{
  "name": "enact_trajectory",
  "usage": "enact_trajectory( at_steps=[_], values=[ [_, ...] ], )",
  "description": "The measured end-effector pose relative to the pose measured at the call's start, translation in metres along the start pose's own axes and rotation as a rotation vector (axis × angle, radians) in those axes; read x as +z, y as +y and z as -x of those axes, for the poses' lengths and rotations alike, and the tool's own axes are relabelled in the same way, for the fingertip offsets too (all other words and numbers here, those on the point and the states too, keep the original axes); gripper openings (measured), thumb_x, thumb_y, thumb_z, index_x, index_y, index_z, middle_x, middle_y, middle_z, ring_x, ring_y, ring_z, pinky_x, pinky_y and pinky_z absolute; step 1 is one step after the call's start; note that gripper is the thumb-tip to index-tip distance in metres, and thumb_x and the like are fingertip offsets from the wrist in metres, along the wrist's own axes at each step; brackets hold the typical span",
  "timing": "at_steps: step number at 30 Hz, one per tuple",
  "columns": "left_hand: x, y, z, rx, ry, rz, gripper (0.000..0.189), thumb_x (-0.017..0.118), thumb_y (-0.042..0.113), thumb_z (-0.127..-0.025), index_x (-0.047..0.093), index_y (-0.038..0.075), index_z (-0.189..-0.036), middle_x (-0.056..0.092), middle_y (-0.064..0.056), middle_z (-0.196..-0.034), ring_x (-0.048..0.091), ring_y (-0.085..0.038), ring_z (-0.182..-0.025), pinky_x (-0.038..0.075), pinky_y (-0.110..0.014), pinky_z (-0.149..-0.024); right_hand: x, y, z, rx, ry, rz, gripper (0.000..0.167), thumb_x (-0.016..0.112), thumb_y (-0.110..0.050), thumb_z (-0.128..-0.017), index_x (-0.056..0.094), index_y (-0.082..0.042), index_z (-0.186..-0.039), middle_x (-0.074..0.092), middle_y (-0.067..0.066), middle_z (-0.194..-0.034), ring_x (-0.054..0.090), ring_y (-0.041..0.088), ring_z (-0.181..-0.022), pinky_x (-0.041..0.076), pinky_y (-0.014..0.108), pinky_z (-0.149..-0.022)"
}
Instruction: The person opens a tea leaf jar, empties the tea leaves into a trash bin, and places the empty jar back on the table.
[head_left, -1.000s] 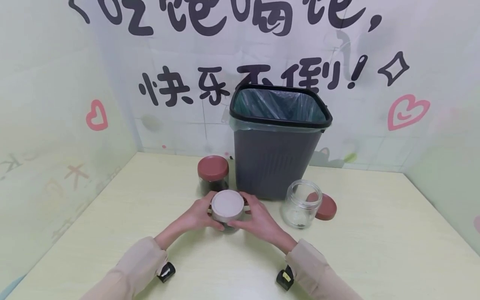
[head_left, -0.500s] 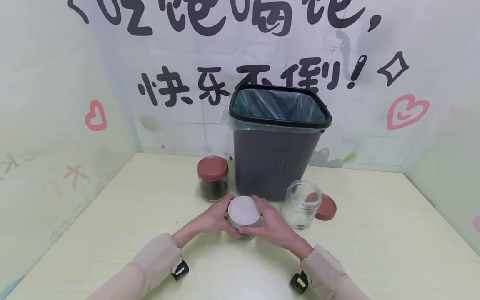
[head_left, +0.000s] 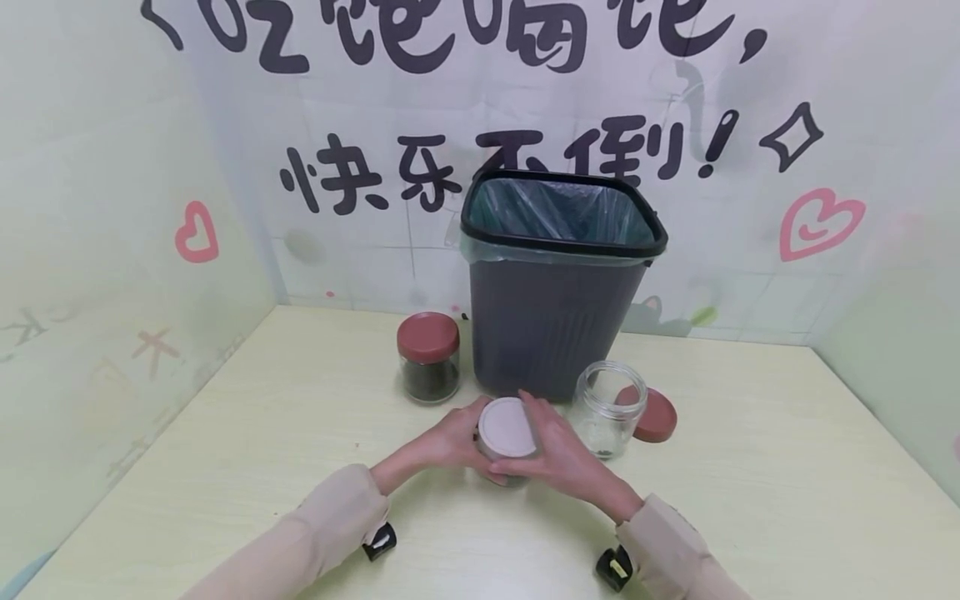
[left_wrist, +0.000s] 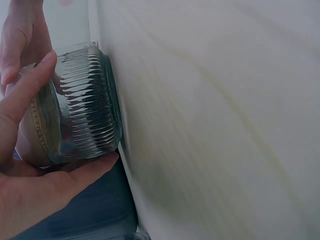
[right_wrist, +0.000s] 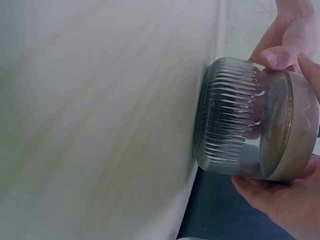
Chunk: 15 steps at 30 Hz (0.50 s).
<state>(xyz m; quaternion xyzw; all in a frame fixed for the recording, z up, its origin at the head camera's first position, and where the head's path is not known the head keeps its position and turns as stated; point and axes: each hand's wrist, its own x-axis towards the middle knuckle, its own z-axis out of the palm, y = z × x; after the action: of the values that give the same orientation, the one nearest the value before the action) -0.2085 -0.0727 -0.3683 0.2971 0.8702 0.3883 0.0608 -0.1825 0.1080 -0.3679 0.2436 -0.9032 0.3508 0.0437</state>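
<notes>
A ribbed glass jar (right_wrist: 227, 117) with a pale lid (head_left: 507, 427) stands upright between both hands in the middle of the table. My left hand (head_left: 455, 440) grips its left side, thumb toward me and fingers around the back. From the right, my right hand (head_left: 566, 454) holds it the same way, covering part of the lid's edge. The left wrist view shows the jar's clear ribbed wall (left_wrist: 87, 95), its base close against the table. Behind and left stands a jar with a red lid (head_left: 428, 337) and dark contents. An uncapped glass jar (head_left: 609, 412) is to the right.
A grey bin (head_left: 551, 325) with a black rim and plastic liner stands behind the hands, near the back wall. A loose red lid (head_left: 657, 417) lies beside the uncapped jar. Printed walls (head_left: 885, 433) border the pale table (head_left: 262, 442). Black devices (head_left: 380, 542) hang at both wrists.
Both hands have carried the pale-lidded jar to the right and slightly toward me, away from the red-lidded jar and closer to the uncapped one. The other things have stayed put.
</notes>
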Motion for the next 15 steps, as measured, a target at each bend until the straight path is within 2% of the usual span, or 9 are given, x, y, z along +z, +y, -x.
enact_trajectory(
  at_steps=[4,7,11,15],
  values=[
    [0.0030,0.0013,-0.0018,0.025,-0.013,-0.006,0.078,0.086,0.018,-0.051,0.046,0.001,-0.116,0.059,-0.014,-0.108,0.055,-0.026,-0.100,0.043,-0.029,-0.082,-0.0008,0.0017,0.0018,-0.036,0.015,0.028,0.092,0.076,-0.040,-0.064,0.034,0.009,-0.129,0.046,0.022,-0.123,0.047,0.030,-0.107,0.042,0.044,-0.082],
    [0.0035,0.0015,-0.0031,0.010,-0.037,0.011,0.082,0.086,0.019,-0.051,0.046,0.003,-0.120,0.058,-0.011,-0.111,0.054,-0.025,-0.102,0.042,-0.030,-0.083,-0.0010,0.0028,0.0025,-0.069,0.029,0.055,0.086,0.076,-0.039,-0.065,0.038,0.008,-0.126,0.050,0.017,-0.115,0.050,0.025,-0.097,0.044,0.038,-0.076],
    [0.0021,0.0014,-0.0052,-0.027,-0.077,0.047,0.085,0.087,0.018,-0.050,0.045,0.006,-0.123,0.057,-0.008,-0.112,0.052,-0.022,-0.103,0.041,-0.031,-0.084,-0.0011,0.0038,0.0025,-0.099,0.045,0.088,0.078,0.074,-0.037,-0.067,0.040,0.006,-0.122,0.052,0.013,-0.109,0.050,0.021,-0.093,0.044,0.035,-0.074],
    [0.0012,-0.0001,-0.0075,-0.028,-0.100,0.059,0.085,0.087,0.018,-0.049,0.045,0.007,-0.122,0.057,-0.006,-0.112,0.052,-0.020,-0.102,0.041,-0.030,-0.083,-0.0011,0.0050,0.0026,-0.129,0.066,0.128,0.075,0.073,-0.039,-0.067,0.042,0.005,-0.119,0.054,0.012,-0.105,0.052,0.020,-0.089,0.044,0.033,-0.071]
  ],
)
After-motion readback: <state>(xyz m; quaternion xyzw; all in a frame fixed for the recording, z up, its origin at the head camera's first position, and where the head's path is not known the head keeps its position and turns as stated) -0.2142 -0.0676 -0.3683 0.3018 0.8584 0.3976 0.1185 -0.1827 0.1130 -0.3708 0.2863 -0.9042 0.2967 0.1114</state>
